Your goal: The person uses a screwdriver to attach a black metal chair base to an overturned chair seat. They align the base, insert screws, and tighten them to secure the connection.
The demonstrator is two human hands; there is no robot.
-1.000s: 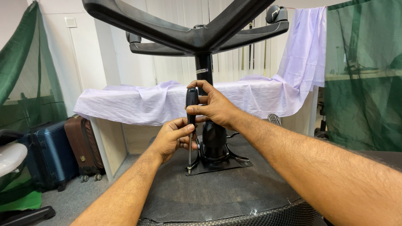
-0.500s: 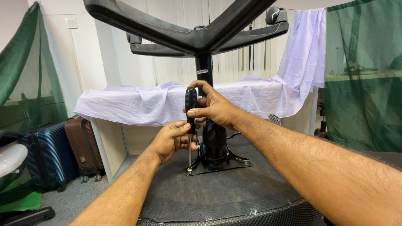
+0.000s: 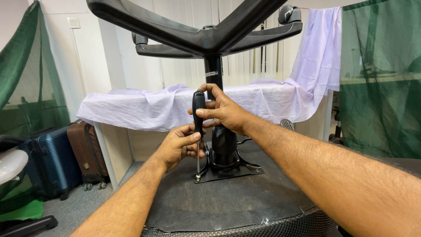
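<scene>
Screwdriver (image 3: pixel 198 115) upright on mounting plate (image 3: pixel 228 170) of upturned office chair; right hand (image 3: pixel 223 113) clamped round black handle, left hand (image 3: pixel 179 147) fingers closed on shaft.

Both forearms extended forward, right hand (image 3: pixel 221 112) higher with fingers curled in a closed grip, left hand (image 3: pixel 177 147) just below it, thumb and fingers pinched together

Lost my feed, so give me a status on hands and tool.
Right hand grips screwdriver handle. Left hand steadies the shaft. Tip at the chair's base plate corner. Nothing in the way.
</scene>
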